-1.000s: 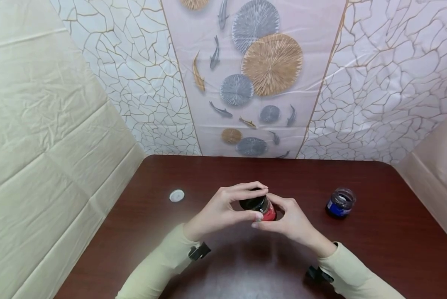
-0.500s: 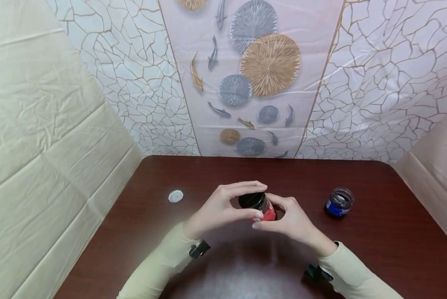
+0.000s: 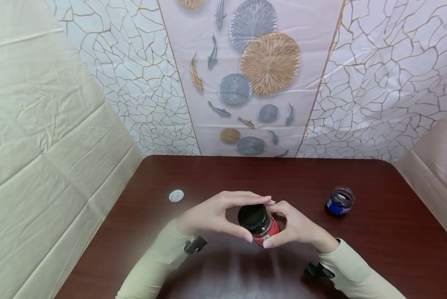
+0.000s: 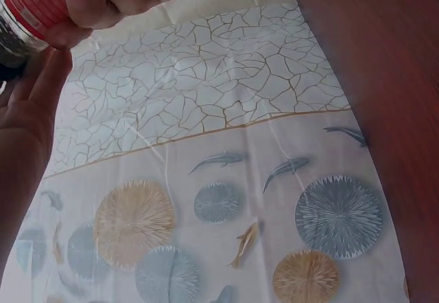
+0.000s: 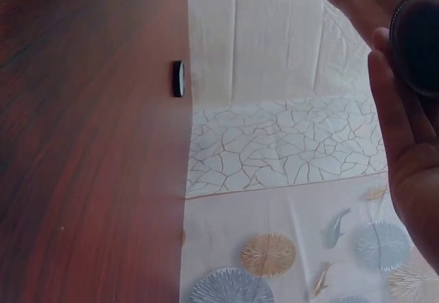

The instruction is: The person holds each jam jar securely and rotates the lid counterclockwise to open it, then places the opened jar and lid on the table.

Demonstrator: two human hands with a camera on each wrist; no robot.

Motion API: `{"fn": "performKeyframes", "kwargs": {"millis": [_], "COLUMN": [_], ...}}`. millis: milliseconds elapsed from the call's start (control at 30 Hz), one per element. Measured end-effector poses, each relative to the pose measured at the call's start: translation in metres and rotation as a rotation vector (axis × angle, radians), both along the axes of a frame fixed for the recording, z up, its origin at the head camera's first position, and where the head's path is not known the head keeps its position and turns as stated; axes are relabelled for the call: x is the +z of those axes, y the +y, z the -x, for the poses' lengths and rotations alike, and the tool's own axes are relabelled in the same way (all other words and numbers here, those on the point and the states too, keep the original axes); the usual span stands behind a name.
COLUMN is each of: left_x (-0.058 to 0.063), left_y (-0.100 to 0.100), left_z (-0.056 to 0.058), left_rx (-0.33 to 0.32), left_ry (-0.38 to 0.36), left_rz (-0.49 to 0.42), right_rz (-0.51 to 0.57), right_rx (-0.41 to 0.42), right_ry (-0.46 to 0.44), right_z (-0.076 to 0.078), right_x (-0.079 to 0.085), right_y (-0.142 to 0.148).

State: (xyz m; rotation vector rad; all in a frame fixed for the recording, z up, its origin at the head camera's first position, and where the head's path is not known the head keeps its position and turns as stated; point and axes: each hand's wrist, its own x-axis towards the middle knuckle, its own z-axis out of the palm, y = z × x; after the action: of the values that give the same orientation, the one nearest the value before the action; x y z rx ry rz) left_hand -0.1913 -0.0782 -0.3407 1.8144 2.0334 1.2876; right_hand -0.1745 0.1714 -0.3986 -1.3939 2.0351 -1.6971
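Observation:
Both hands are around a glass jar (image 3: 262,232) with a red label and a black lid (image 3: 252,216), tilted so that the lid faces up and left. The left hand (image 3: 223,214) spans the lid end, fingers over the far side and thumb at the near side. The right hand (image 3: 298,226) grips the labelled body between thumb and fingers. In the left wrist view, right-hand fingers curl against the red label (image 4: 42,1). The right wrist view catches the dark lid (image 5: 420,46) at the right edge.
A small glass jar (image 3: 340,202) with a blue label and dark base stands at the right, its top apparently uncovered. A round white-faced lid (image 3: 176,195) lies on the brown table (image 3: 208,174) at the left. Patterned fabric (image 3: 283,137) hangs behind the table.
Both hands and the red-labelled jar have come down in the head view, closer to the person. More of the black lid shows between the left thumb and fingers.

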Motion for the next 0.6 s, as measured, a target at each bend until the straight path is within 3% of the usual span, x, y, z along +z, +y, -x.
{"fn": "performKeyframes", "kwargs": {"millis": [133, 367, 600], "left_x": [-0.0007, -0.0053, -0.0092], "left_y": [-0.0017, -0.0006, 0.0011], "left_z": [0.0000, -0.0016, -0.0046], "left_rx": [-0.008, 0.042, 0.075], "left_ry": [0.008, 0.025, 0.026], "left_rz": [-0.008, -0.065, -0.113], "right_rz": [-0.001, 0.020, 0.019], "right_rx": [0.029, 0.045, 0.022], "right_ry": [0.005, -0.005, 0.007], "right_z": [-0.0010, -0.0031, -0.0038], "right_x": [0.0007, 0.0010, 0.0003], "right_y": [-0.0008, -0.0017, -0.0009]}}
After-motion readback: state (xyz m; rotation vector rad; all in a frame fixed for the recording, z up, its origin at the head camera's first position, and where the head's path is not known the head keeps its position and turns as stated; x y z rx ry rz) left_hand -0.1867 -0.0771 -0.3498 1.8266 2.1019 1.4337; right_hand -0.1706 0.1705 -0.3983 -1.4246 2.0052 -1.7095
